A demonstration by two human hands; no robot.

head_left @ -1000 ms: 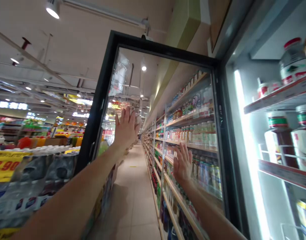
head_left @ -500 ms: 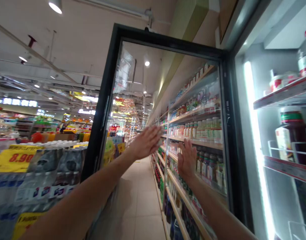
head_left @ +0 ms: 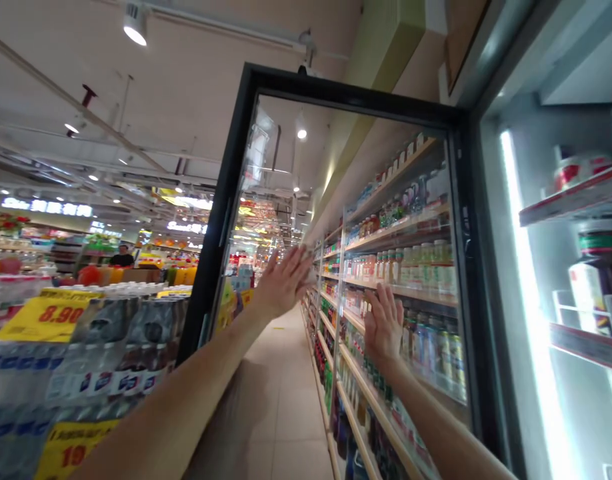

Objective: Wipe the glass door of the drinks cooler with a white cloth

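A black-framed glass fridge door (head_left: 236,180) stands swung open in front of me. My left hand (head_left: 285,280) lies flat against the glass near its middle, fingers stretched out and tilted right. Lower and to the right, my right hand (head_left: 385,325) presses flat on the same glass, fingers pointing up. Neither hand holds anything. Through the glass I see an aisle with shelves of bottled drinks (head_left: 411,267).
The lit fridge interior (head_left: 576,280) with bottles on wire shelves is at the right. Stacked packs of water bottles (head_left: 76,360) with yellow price signs (head_left: 51,317) stand at the left. The tiled aisle floor (head_left: 286,400) runs ahead. A person (head_left: 121,257) stands far off at the left.
My left hand slid from the left part of the glass toward the middle and tilted right. My right hand stayed flat on the glass. The view shifted slightly.
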